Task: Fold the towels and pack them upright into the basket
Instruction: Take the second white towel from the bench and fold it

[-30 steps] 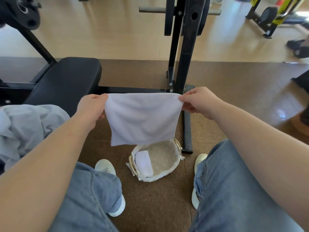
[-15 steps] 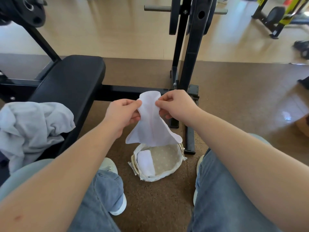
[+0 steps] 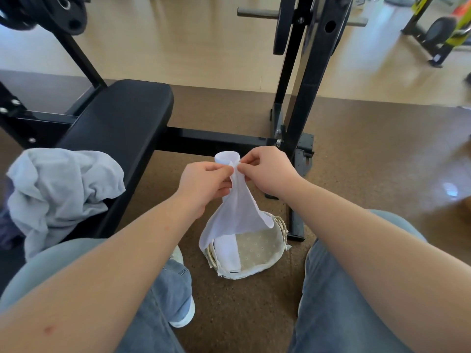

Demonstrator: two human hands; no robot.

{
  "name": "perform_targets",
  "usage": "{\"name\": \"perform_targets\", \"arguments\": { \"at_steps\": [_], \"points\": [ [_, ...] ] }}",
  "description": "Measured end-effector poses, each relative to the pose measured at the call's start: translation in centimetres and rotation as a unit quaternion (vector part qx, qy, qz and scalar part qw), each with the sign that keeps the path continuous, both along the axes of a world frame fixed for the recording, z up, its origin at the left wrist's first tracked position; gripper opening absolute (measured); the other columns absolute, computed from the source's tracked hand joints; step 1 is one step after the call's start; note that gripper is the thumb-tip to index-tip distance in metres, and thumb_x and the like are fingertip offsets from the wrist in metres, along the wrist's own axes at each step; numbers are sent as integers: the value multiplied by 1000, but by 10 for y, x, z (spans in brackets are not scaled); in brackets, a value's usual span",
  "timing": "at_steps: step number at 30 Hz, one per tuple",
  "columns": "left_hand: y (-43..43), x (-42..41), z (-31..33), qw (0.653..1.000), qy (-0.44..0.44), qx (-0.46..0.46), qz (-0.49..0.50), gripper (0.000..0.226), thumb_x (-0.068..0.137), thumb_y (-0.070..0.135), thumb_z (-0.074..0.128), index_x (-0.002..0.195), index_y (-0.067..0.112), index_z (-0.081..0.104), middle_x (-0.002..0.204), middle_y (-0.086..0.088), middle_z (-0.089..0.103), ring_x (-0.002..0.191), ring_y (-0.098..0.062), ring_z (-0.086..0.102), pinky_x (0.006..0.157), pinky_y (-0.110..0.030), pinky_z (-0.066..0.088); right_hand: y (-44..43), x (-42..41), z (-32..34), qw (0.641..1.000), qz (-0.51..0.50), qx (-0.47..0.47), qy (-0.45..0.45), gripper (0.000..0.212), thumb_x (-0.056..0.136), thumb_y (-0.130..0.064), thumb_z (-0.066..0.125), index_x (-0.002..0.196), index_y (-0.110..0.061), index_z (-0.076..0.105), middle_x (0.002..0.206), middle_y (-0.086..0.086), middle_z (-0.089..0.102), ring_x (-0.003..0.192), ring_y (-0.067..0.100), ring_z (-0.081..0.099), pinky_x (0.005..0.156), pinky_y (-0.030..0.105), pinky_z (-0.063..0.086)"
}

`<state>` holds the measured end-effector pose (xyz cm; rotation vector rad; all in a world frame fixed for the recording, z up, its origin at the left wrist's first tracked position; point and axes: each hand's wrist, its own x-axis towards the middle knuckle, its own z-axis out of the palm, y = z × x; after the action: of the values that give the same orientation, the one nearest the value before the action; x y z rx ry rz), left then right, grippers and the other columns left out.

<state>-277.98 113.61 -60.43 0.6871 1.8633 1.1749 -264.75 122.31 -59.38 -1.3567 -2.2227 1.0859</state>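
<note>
Basket [image 3: 280, 226]: on the floor between our feet, with one folded towel [image 3: 228, 253] against its left wall.

White towel [image 3: 237, 207]: hangs above the basket, its lower edge draping over the left rim. A second ago we held it spread wide; now its top corners meet. We judge the first fold made, with more due before packing.

Left hand [image 3: 204, 182], right hand [image 3: 267, 171]: raised, nearly touching, each pinching the towel's top edge.

Grey pile [image 3: 58, 189]: left, on the table [image 3: 122, 118].
</note>
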Motion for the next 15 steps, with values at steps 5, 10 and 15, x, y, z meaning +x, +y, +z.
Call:
{"name": "perform_targets", "arguments": {
  "at_steps": [5, 10, 15],
  "points": [
    [0, -1, -3, 1000, -7, 9, 16, 21, 94, 26, 75, 112, 17, 76, 97, -3, 78, 86, -15, 77, 80, -35, 65, -1, -4, -4, 1000, 15, 27, 3, 9, 97, -34, 70, 89, -29, 70, 86, -15, 68, 81, 7, 67, 74, 24, 57],
    [-3, -2, 0, 995, -94, 29, 7, 17, 95, 16, 71, 112, 13, 75, 97, -4, 80, 88, -14, 78, 81, -33, 64, 0, -5, -2, 1000, 24, 15, 11, 10, 97, -34, 71, 93, -25, 73, 82, -10, 72, 76, 10, 72, 78, 31, 63],
    [-3, -1, 10, 982, -186, 17, -4, 16, 99, 12, 61, 112, 12, 70, 104, -7, 78, 99, -17, 75, 88, -31, 60, 0, -3, -3, 997, 60, 45, -11, 14, 92, -34, 76, 103, -26, 78, 91, -16, 70, 88, 2, 67, 87, 29, 59]
  ]
}}
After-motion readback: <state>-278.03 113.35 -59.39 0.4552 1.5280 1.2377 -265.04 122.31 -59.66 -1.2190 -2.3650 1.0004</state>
